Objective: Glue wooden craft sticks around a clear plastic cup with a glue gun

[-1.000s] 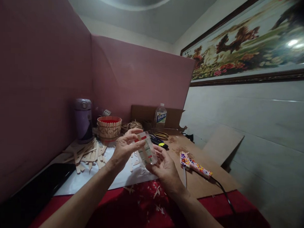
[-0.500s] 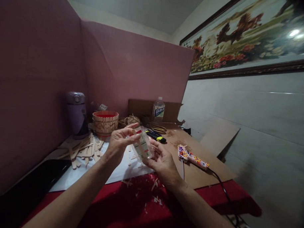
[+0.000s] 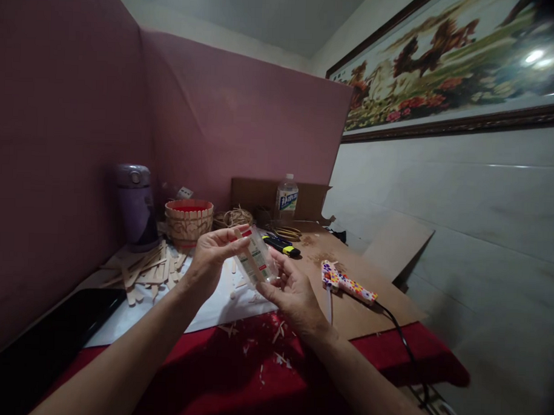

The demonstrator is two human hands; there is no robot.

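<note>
Plastic box (image 3: 259, 256) in fingers (image 3: 235, 248), bottle label (image 3: 287, 201) apparently "补水"

The left hand (image 3: 209, 252) and right hand (image 3: 297, 296) hold a clear container (image 3: 261, 254) above the red-covered desk (image 3: 437, 359), right of piled wooden sticks (image 3: 159, 273)

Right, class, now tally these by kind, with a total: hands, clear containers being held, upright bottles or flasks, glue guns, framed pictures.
Hands (left hand, right hand): 2
Held clear container: 1
Purple flask and labelled bottle: 2
Glue gun: 1
Framed picture: 1
Total: 7
</note>
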